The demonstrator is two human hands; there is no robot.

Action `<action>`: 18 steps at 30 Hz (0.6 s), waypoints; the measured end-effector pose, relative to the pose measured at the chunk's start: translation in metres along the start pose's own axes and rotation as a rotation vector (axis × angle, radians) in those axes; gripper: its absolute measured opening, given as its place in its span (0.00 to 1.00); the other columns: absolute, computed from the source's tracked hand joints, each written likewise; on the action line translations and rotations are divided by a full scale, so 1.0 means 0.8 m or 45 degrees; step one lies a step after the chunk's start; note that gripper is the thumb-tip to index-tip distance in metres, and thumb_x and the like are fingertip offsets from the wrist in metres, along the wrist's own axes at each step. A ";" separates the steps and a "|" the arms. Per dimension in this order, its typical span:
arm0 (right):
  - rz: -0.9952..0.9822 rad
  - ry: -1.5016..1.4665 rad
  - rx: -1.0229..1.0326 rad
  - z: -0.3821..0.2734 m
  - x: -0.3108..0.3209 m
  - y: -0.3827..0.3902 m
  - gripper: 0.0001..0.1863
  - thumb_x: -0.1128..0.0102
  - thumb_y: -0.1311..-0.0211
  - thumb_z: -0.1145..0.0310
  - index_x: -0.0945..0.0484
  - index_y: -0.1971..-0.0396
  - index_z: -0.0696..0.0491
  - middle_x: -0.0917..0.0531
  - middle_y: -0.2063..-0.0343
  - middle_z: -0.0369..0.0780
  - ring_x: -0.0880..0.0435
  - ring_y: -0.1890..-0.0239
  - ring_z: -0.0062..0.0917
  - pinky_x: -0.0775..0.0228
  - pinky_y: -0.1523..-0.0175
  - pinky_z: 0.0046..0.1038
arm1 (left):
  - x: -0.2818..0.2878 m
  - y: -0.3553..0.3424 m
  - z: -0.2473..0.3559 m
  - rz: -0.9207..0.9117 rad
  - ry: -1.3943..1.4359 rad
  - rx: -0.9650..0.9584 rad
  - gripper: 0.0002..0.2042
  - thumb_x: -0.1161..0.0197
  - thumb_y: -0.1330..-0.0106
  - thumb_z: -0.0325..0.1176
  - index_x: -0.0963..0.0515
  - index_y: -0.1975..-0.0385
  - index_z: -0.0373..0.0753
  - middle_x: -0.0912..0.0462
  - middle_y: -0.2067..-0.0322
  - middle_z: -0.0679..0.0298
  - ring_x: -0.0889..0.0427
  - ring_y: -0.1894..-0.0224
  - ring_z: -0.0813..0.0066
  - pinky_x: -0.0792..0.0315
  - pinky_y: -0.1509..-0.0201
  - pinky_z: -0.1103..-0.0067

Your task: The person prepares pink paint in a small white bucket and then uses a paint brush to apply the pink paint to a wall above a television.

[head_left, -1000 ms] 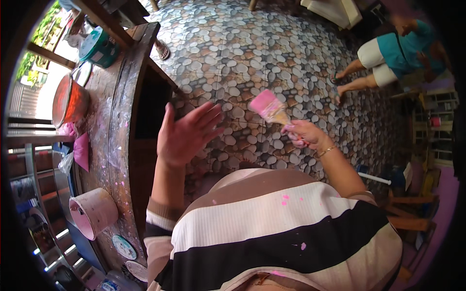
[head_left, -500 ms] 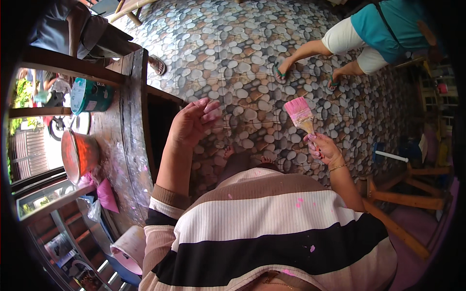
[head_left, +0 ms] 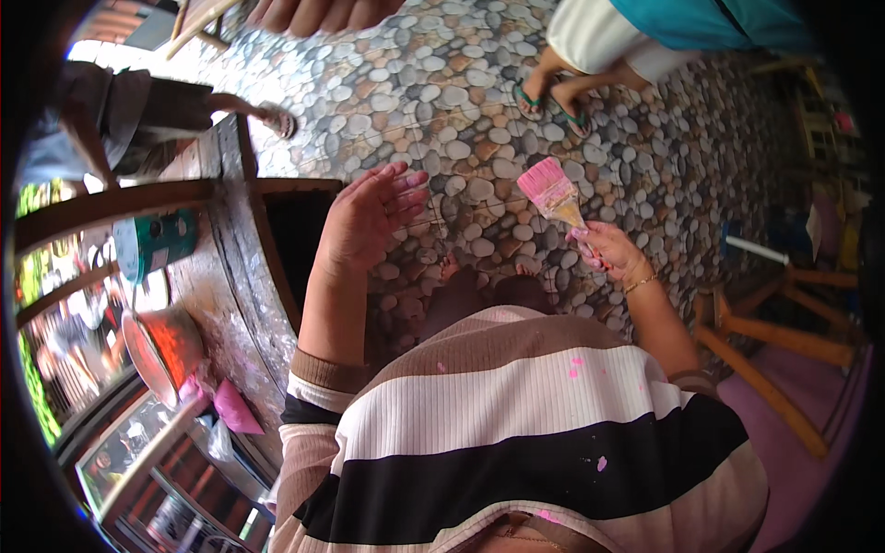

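My right hand (head_left: 610, 251) is closed round the handle of a wide paintbrush (head_left: 560, 197). The brush points up and to the left, its bristles coated pink, above the pebble-patterned floor (head_left: 452, 120). My left hand (head_left: 376, 210) is raised and holds nothing, its fingers apart and smudged with pink. It is nearest the end of a worn wooden table (head_left: 241, 267) on my left. Pink specks dot my striped shirt (head_left: 516, 396).
On the table stand a teal bucket (head_left: 157, 244), an orange-red pail (head_left: 164, 355) and a pink bag (head_left: 238, 406). A wooden frame (head_left: 784, 336) stands at right. A person in white shorts (head_left: 599, 37) is ahead; another person's hand (head_left: 323, 13) shows at top.
My view has shifted. My left hand's fingers have spread out, and the brush sits slightly further left. Another person's hand has come in at the top; the person in white shorts has stepped left.
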State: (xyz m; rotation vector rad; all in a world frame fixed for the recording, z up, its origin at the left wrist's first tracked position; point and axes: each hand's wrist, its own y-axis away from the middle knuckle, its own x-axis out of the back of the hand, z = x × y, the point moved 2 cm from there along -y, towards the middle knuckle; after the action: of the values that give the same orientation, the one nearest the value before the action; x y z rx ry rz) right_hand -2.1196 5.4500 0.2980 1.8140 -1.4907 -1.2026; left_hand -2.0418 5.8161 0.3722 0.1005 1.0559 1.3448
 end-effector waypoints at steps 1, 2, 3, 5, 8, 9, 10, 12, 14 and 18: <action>0.021 0.044 -0.002 0.002 0.010 0.004 0.12 0.46 0.37 0.64 0.26 0.66 0.59 0.33 0.86 0.30 0.39 0.91 0.11 0.49 0.86 0.15 | -0.018 -0.010 0.000 -0.059 -0.112 -0.027 0.16 0.53 0.32 0.37 0.33 0.51 0.33 0.23 0.54 0.54 0.22 0.55 0.63 0.30 0.47 0.69; 0.045 0.083 -0.004 0.006 0.022 0.010 0.12 0.46 0.37 0.64 0.26 0.66 0.59 0.34 0.86 0.30 0.40 0.92 0.11 0.49 0.87 0.15 | -0.031 -0.019 -0.004 -0.098 -0.145 0.009 0.16 0.53 0.32 0.37 0.33 0.51 0.33 0.23 0.54 0.54 0.22 0.55 0.63 0.30 0.47 0.69; 0.052 0.083 0.028 0.009 0.034 0.017 0.12 0.45 0.37 0.64 0.26 0.65 0.60 0.34 0.86 0.30 0.39 0.92 0.10 0.50 0.87 0.14 | -0.046 -0.028 -0.007 -0.150 -0.178 0.017 0.16 0.53 0.32 0.38 0.32 0.51 0.33 0.23 0.54 0.53 0.21 0.56 0.62 0.30 0.47 0.68; 0.085 0.024 0.070 0.019 0.065 0.036 0.12 0.45 0.37 0.64 0.25 0.65 0.60 0.34 0.87 0.29 0.39 0.92 0.10 0.50 0.87 0.15 | -0.070 -0.049 -0.025 -0.262 -0.201 0.045 0.17 0.53 0.32 0.38 0.33 0.50 0.33 0.23 0.54 0.52 0.21 0.56 0.60 0.30 0.48 0.68; 0.151 -0.103 0.116 0.046 0.117 0.074 0.13 0.44 0.38 0.63 0.24 0.65 0.59 0.34 0.88 0.28 0.39 0.92 0.09 0.50 0.88 0.14 | -0.123 -0.078 -0.067 -0.395 -0.289 0.218 0.17 0.55 0.31 0.38 0.33 0.50 0.33 0.23 0.54 0.52 0.21 0.56 0.60 0.30 0.47 0.67; 0.169 -0.109 0.128 0.059 0.140 0.089 0.12 0.43 0.38 0.63 0.24 0.65 0.58 0.34 0.88 0.28 0.39 0.92 0.09 0.50 0.87 0.14 | -0.144 -0.088 -0.085 -0.425 -0.342 0.267 0.18 0.55 0.31 0.39 0.34 0.48 0.32 0.23 0.53 0.50 0.21 0.56 0.59 0.30 0.47 0.66; 0.187 -0.112 0.138 0.070 0.167 0.106 0.12 0.43 0.38 0.63 0.24 0.65 0.58 0.34 0.88 0.27 0.38 0.92 0.08 0.50 0.87 0.14 | -0.173 -0.096 -0.102 -0.463 -0.372 0.297 0.18 0.55 0.31 0.39 0.34 0.48 0.32 0.23 0.53 0.50 0.21 0.56 0.59 0.30 0.47 0.66; 0.235 -0.171 0.169 0.096 0.223 0.143 0.13 0.41 0.40 0.62 0.23 0.65 0.57 0.33 0.89 0.27 0.38 0.91 0.09 0.50 0.87 0.13 | -0.236 -0.113 -0.140 -0.509 -0.576 0.339 0.20 0.56 0.31 0.39 0.35 0.46 0.31 0.24 0.53 0.49 0.22 0.55 0.58 0.30 0.47 0.66; 0.356 -0.237 0.181 0.126 0.282 0.184 0.14 0.40 0.41 0.60 0.24 0.65 0.57 0.33 0.89 0.27 0.38 0.91 0.09 0.51 0.87 0.14 | -0.306 -0.134 -0.187 -0.598 -0.659 0.360 0.23 0.53 0.32 0.42 0.37 0.44 0.31 0.25 0.51 0.48 0.22 0.54 0.57 0.31 0.46 0.66; 0.466 -0.345 0.322 0.157 0.392 0.285 0.12 0.44 0.38 0.63 0.24 0.65 0.58 0.33 0.87 0.30 0.36 0.90 0.11 0.49 0.86 0.15 | -0.456 -0.180 -0.276 -1.016 -0.607 0.474 0.27 0.49 0.35 0.46 0.37 0.44 0.31 0.26 0.51 0.49 0.23 0.53 0.58 0.31 0.46 0.66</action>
State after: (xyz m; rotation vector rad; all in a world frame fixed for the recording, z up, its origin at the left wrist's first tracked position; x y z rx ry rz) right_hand -2.3407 5.1084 0.3241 1.4722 -2.1032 -1.1465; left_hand -2.0318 5.3658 0.3636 0.2344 0.7900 0.3651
